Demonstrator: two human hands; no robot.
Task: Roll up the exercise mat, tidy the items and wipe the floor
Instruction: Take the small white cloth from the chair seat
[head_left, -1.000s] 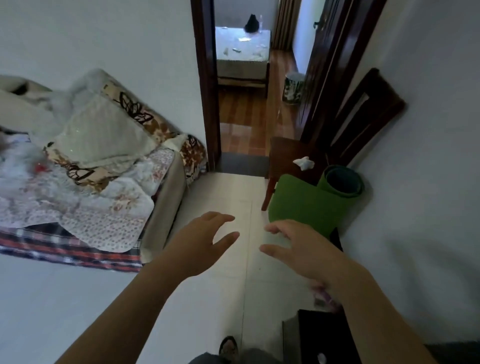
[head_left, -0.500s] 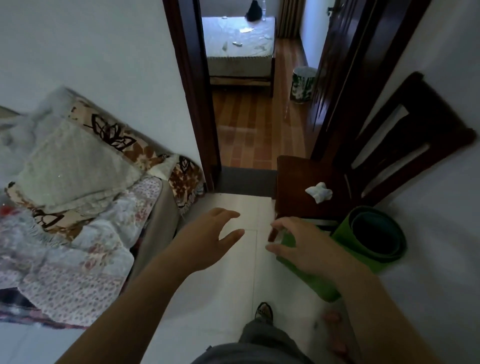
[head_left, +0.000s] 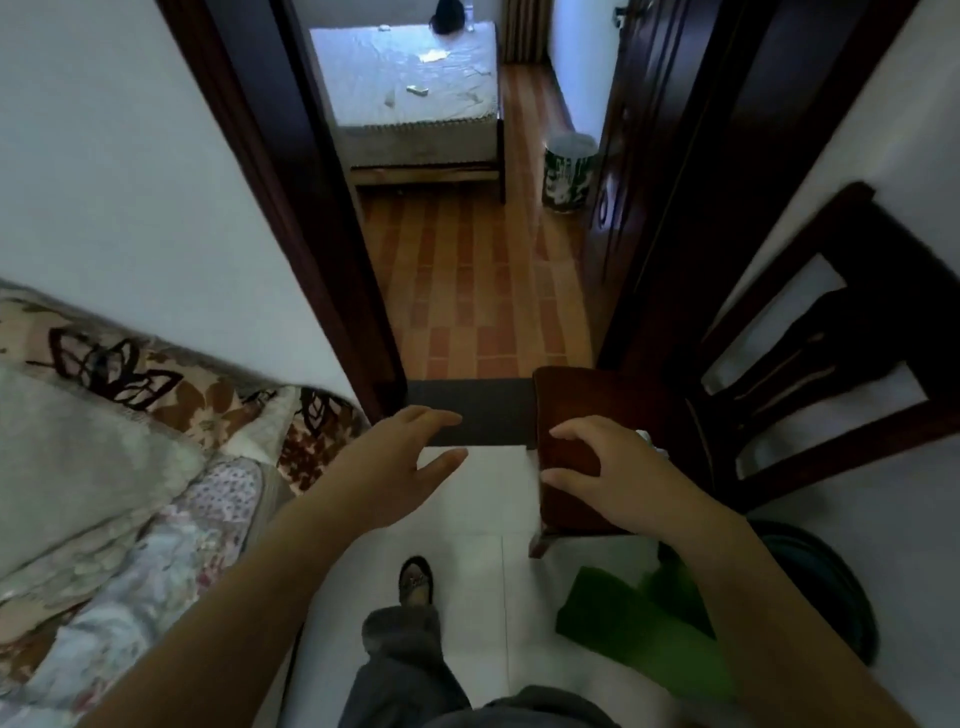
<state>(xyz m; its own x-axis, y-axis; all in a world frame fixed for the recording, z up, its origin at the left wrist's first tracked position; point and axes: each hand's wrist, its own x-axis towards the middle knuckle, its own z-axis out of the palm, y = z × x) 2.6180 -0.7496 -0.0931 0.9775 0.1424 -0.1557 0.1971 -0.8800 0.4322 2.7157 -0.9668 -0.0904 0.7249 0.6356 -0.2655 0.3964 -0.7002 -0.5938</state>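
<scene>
The rolled green exercise mat leans at the lower right, below the dark wooden chair and against the white wall, partly hidden by my right forearm. My right hand hovers over the chair seat with relaxed, slightly bent fingers and holds nothing. A small white crumpled tissue on the seat peeks out just behind that hand. My left hand is stretched forward over the white tiled floor, fingers spread, empty.
A sofa piled with patterned blankets and cushions fills the left. Straight ahead a dark-framed doorway opens onto a wooden floor, a bed and a green-and-white bin. My sandalled foot stands on the tiles.
I have stepped forward towards the doorway. The chair and mat have slid lower and nearer in view, and my right hand has passed from above the mat to above the chair seat.
</scene>
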